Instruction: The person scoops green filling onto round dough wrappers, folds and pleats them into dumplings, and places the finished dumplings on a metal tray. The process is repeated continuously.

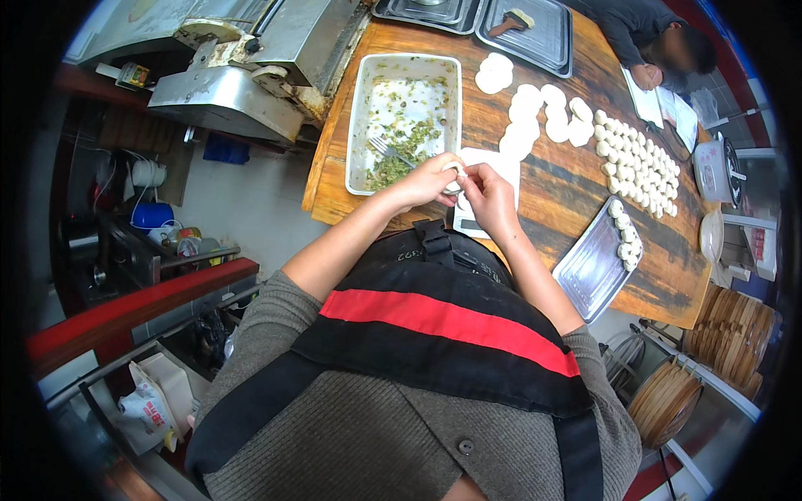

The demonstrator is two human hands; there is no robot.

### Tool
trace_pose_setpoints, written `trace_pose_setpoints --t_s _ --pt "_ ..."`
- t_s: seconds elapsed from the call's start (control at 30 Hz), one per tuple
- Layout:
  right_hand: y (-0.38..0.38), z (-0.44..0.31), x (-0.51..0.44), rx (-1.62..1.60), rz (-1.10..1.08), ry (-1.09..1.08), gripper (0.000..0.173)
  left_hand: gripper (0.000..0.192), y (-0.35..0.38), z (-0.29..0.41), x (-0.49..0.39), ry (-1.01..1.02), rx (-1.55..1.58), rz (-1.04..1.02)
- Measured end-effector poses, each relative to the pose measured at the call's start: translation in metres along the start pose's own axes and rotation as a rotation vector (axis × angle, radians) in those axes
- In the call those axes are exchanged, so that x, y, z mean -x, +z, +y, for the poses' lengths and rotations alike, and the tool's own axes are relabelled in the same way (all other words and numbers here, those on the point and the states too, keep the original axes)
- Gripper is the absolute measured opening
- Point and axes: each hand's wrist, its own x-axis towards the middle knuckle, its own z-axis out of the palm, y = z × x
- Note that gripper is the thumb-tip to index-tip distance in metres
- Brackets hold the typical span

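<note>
A filled dough bun sits cupped in my left hand. The fingertips of my right hand pinch the edge of its wrapper. Both hands are above a white kitchen scale, which they partly cover. Left of them stands a white plastic tub with chopped green filling and a metal fork in it. Flat round dough wrappers lie in overlapping rows beyond the scale. To the right, a metal tray carries several shaped buns.
Many small dough pieces cover the wooden table at right. Metal trays, one holding a brush, lie at the far edge. A metal machine stands left. Another person leans over papers. Bamboo steamers are at lower right.
</note>
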Motion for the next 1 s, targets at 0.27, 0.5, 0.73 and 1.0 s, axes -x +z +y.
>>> trace_pose_setpoints --t_s 0.27,0.5,0.73,1.0 --pt "-0.004 0.000 0.000 0.001 -0.012 -0.014 0.017 0.036 -0.011 0.011 -0.007 -0.001 -0.149 -0.189" --pt "-0.016 0.038 -0.007 -0.119 0.183 0.098 0.015 0.055 0.002 0.014 -0.008 -0.048 -0.065 0.100" --pt "-0.005 0.118 -0.027 0.432 0.254 0.144 0.022 0.059 -0.017 -0.026 0.013 -0.074 0.020 0.281" --pt "-0.035 0.132 -0.022 0.216 0.229 0.400 0.026 0.051 -0.035 -0.059 0.040 -0.021 0.214 0.454"
